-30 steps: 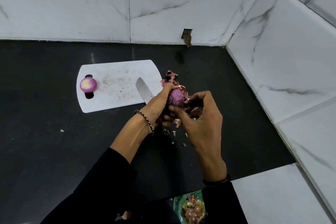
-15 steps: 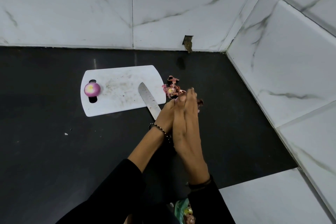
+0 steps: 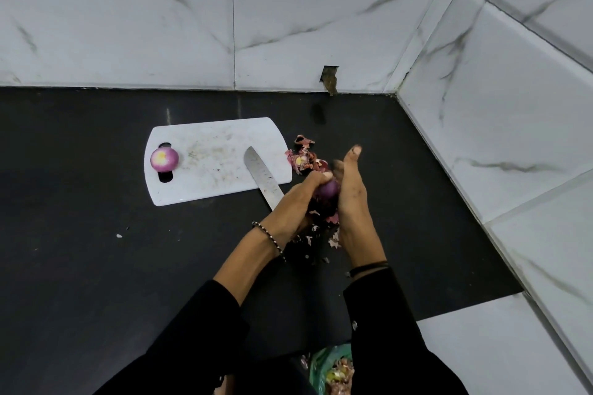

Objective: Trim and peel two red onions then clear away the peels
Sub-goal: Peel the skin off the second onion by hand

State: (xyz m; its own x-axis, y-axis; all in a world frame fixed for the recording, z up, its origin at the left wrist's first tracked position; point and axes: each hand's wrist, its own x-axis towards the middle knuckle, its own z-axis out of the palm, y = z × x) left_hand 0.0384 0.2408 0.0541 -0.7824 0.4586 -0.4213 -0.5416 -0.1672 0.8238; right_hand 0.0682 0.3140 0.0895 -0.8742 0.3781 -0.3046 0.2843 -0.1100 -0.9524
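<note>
**Onion pressed between my 2 hands**

My left hand curls its fingers round the purple onion, holding it over the black table. My right hand stands edge-on with its fingers straight, the palm flat against the onion's right side. Loose peels lie under both hands, and a heap of peels lies just beyond my fingertips. The knife lies partly on the white cutting board. 1 peeled onion sits at the board's left end.
</note>
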